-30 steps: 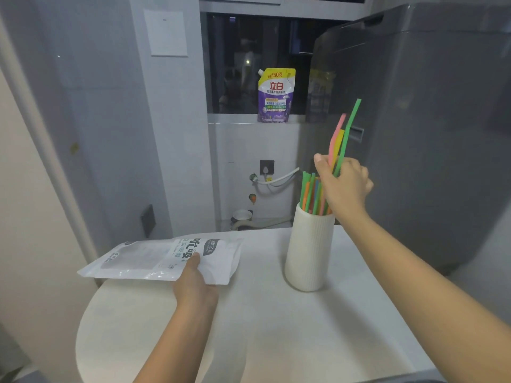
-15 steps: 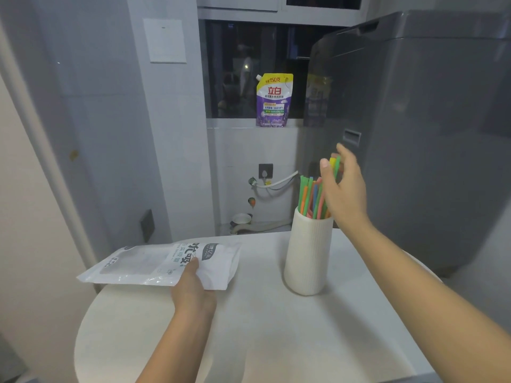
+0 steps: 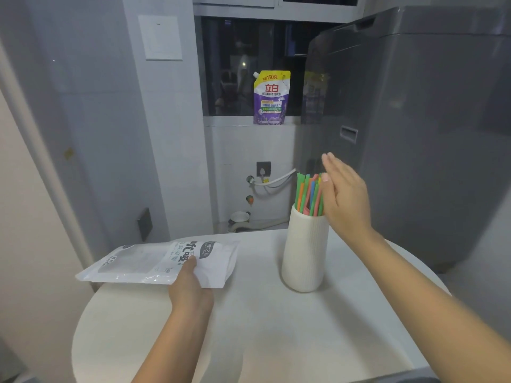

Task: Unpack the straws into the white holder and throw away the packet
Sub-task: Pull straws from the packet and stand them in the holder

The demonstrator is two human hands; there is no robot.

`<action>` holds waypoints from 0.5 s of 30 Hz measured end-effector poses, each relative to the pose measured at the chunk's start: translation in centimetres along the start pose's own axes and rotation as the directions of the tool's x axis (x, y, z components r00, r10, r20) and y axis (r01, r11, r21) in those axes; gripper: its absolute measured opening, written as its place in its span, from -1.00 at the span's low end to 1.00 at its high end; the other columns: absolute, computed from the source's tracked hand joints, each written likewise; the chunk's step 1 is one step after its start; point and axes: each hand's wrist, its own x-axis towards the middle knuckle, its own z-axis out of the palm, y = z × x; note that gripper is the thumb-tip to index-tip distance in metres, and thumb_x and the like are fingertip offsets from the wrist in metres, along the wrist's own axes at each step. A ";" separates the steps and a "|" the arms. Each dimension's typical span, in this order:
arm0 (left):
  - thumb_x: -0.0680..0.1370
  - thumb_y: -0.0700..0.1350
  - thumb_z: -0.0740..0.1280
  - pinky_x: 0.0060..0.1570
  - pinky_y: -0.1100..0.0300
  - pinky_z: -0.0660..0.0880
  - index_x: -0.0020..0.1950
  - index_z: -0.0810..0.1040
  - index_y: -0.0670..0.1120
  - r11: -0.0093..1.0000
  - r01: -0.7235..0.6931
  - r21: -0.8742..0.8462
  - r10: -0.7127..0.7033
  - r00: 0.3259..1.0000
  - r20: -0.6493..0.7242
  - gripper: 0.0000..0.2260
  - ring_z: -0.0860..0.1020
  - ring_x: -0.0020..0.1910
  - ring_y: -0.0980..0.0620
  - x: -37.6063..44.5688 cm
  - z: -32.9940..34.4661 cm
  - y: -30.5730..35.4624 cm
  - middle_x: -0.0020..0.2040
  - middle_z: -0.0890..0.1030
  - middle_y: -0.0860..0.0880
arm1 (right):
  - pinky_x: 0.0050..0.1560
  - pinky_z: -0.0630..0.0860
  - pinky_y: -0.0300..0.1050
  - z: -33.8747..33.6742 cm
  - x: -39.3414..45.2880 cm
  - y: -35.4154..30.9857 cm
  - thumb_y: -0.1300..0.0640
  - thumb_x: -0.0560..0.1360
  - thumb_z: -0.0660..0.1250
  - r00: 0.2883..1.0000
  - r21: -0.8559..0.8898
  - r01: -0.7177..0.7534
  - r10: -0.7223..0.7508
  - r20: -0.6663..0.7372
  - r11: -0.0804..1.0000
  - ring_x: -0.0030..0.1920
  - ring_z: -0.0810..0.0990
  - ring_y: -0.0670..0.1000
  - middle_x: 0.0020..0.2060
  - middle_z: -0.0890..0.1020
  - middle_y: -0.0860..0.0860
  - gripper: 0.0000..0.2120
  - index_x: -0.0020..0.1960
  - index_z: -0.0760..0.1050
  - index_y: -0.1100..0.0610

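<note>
A ribbed white holder [image 3: 304,252] stands upright on the round white table [image 3: 276,327], right of centre. Several coloured straws [image 3: 308,193] in green, orange, pink and blue stick out of its top. My right hand [image 3: 345,197] is flat and open just to the right of the straw tips, fingers stretched, holding nothing. The white plastic packet [image 3: 154,262] with black print lies flat, half over the table's left rear edge. My left hand [image 3: 190,286] grips its near edge, thumb on top.
A tall grey appliance [image 3: 414,120] stands close behind the holder on the right. A purple and yellow detergent pouch [image 3: 271,98] sits on the window sill. A wall corner and pale door frame close off the left side.
My right hand let go of the last raised straws, which dropped into the holder, and its fingers opened flat beside the bundle. The left hand and packet stayed put.
</note>
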 end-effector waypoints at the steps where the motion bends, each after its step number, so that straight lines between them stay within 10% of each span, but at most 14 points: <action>1: 0.56 -0.28 0.29 0.07 0.11 0.50 0.34 0.45 -0.14 1.000 -0.002 0.000 0.002 1.000 0.002 -0.65 0.58 0.05 -0.01 0.0 0.0 0.0 0.19 0.58 -0.05 | 0.42 0.13 -0.05 0.1 -0.2 0.1 -0.02 0.58 -0.08 0.998 -0.058 0.047 -0.044 0.050 0.997 0.43 0.30 0.03 0.41 0.39 0.05 -0.51 0.42 0.30 0.12; 15: 0.55 -0.29 0.30 0.14 0.04 0.51 0.38 0.44 -0.15 1.000 0.019 0.010 -0.019 1.000 0.002 -0.61 0.58 0.08 -0.03 -0.3 0.1 -0.1 0.26 0.58 -0.07 | 0.39 0.00 -0.15 0.3 -0.3 -0.8 0.06 0.55 0.02 0.943 -0.233 0.308 -0.264 0.203 0.922 0.42 0.33 0.00 0.35 0.47 0.03 -0.57 0.35 0.40 0.13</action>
